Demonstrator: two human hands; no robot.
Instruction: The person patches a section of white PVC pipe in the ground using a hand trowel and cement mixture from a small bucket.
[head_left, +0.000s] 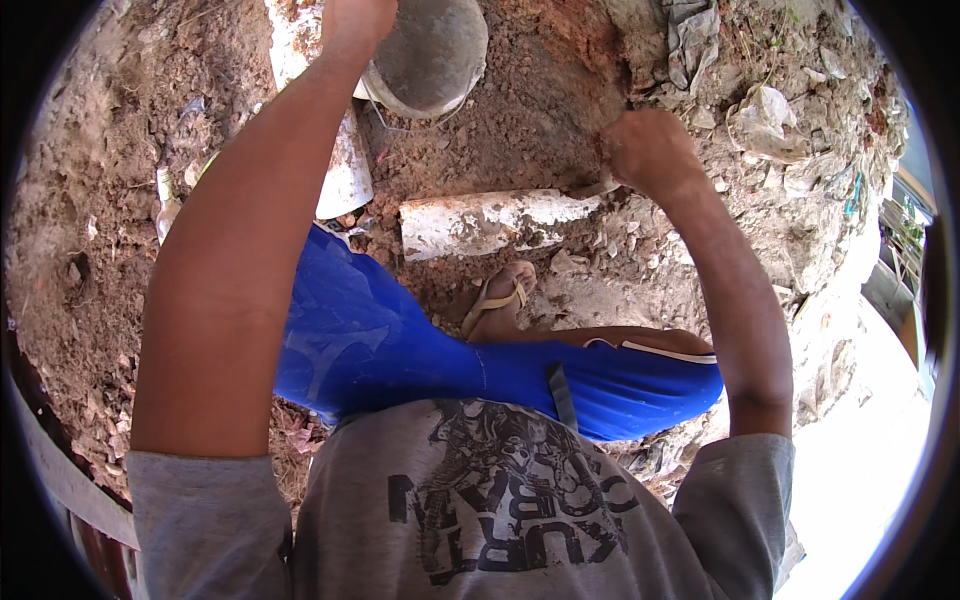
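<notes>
Left hand (358,14): beside round grey wire-handled bucket (430,55) | right hand (655,150): curled, grip unclear, near dirt-smeared white cylindrical pipe (480,224) | yellow-strapped sandal (484,304): on foot, below pipe

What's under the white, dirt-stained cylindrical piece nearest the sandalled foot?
Brown, crumbly soil shows beside the cylindrical piece; whatever lies directly beneath is covered by it and can't be seen.

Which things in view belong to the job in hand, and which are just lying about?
Likely job items:
bucket, at the left hand
white pipe near the right hand
second white pipe, by the bucket

Likely just lying about:
crumpled pale plastic
crumpled grey sheet
</notes>
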